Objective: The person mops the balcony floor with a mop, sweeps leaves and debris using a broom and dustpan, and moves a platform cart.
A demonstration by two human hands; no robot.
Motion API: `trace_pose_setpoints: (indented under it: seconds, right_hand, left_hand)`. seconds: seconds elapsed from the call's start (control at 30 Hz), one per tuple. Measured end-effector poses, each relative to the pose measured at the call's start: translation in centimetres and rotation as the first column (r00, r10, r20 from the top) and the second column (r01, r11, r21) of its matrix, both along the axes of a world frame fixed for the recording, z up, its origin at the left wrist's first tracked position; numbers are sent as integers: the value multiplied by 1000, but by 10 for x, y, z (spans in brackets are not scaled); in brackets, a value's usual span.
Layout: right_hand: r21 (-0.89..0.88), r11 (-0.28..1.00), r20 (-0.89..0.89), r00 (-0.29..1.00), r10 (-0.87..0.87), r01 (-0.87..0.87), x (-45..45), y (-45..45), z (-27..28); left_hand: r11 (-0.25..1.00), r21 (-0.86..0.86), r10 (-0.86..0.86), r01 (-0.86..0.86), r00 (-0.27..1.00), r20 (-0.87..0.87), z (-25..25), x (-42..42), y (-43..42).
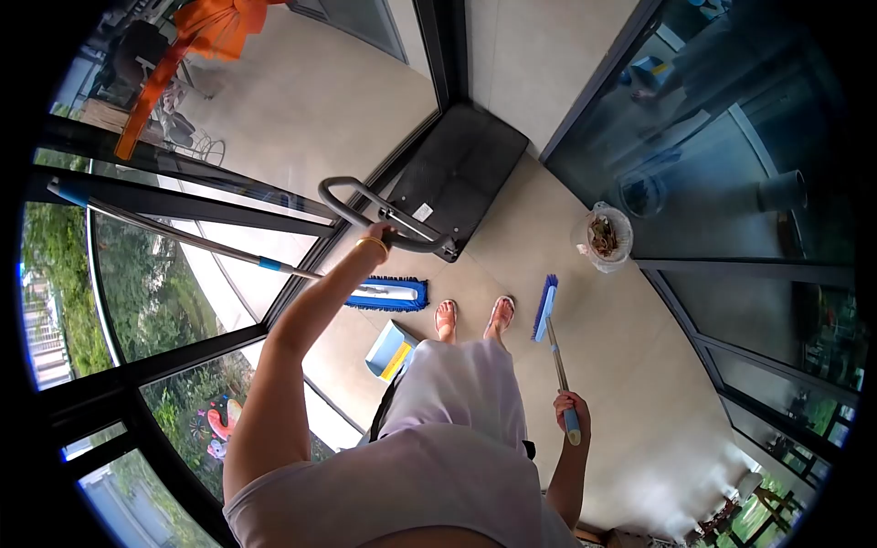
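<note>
My left hand (382, 236) is closed around the dark grey loop handle (343, 194) of a black platform trolley (461, 183). The trolley's flat deck is by the glass partition. In my right hand (573, 409) is a broom (557, 361) with a silver stick and pale blue grip. Its blue bristle head (545, 309) is low, near the floor to the right of my feet; contact is hard to tell. Left of my feet are a blue flat mop (388, 293) and a light blue dustpan (391, 351).
A bin (605, 236) lined with a clear bag, holding brown litter, stands at the right by dark glass panels (713, 173). The mop's long pole (206, 239) slants to the left window. An orange bow (215, 32) is at the upper left. Pale tiles (630, 365) cover the floor.
</note>
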State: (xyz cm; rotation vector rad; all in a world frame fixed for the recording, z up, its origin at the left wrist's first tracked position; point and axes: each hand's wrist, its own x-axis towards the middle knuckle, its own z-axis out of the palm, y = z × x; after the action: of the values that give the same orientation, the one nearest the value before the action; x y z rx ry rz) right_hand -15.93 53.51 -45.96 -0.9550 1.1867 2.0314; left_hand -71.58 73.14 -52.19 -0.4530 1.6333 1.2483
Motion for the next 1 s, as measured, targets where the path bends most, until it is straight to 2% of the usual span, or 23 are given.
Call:
trace_pose_setpoints:
  seconds: [0.1,0.17,0.23,0.27,0.3,0.33,0.37,0.4,0.43,0.47,0.5,0.57,0.6,0.63,0.7,0.73,0.83,0.93,1.0]
  right_hand:
    - [5,995,-6,995,-101,101,5,-17,0]
    - [1,995,-3,995,-102,102,15,-27,-4]
    - [-1,995,4,995,-102,102,31,-27,-10]
    - [-3,994,-11,994,-107,107,37,-30,-10]
    - [-7,994,-28,993,-112,111,43,-34,-10]
    - [2,995,-20,995,-95,95,51,-37,-13]
    - [8,998,43,998,-56,55,57,-39,-15]
    - [0,999,50,998,-33,33,65,-40,-14]
    - [-9,1000,53,999,-13,13,74,-40,-15]
    - [-14,1000,49,999,-5,6,81,-40,-15]
    - [-10,1000,59,998,24,-23,89,-42,-13]
    - [-9,998,63,996,64,-64,100,-41,-7]
    - [-21,998,75,996,54,-53,103,-36,2]
    - [-33,999,89,995,44,-41,108,-33,11]
    - [2,1000,56,998,9,-9,124,-33,21]
    - [31,999,22,999,-35,34,133,-34,30]
    - [93,994,47,997,-62,57,154,-47,75]
    - [121,989,43,995,-88,82,175,-66,117]
    - [213,977,148,987,-58,26,186,-69,145]
  left_hand:
    - [987,89,-150,133,962,229,-49,44,-32]
    - [996,81,-56,34,960,276,-24,99,-44]
    - [941,140,-339,309,843,418,20,132,-60]
    - [857,170,-511,486,763,397,56,144,-68]
    - [732,172,-674,659,665,320,60,149,-81]
    - [396,-2,-912,918,393,-119,73,154,-92]
    - [74,-328,-899,942,-80,-430,88,159,-101]
    - [70,-518,-745,852,-301,-595,100,165,-112]
    - [118,-682,-535,722,-532,-656,107,173,-120]
    - [151,-749,-441,645,-635,-635,110,179,-125]
    - [197,-760,-416,619,-649,-636,113,185,-126]
    - [132,-725,-478,676,-597,-645,84,195,-134]
    - [73,-718,-459,693,-616,-641,64,202,-141]
    - [-90,-657,-490,748,-608,-625,52,211,-146]
    - [-109,-617,-429,779,-597,-678,28,250,-154]
    - [-159,-593,-431,789,-596,-678,22,269,-156]
    - [-272,-441,-469,855,-518,-715,33,321,-157]
    - [-240,-457,-401,857,-516,-757,30,360,-164]
    - [-305,-369,-423,878,-472,-773,33,384,-162]
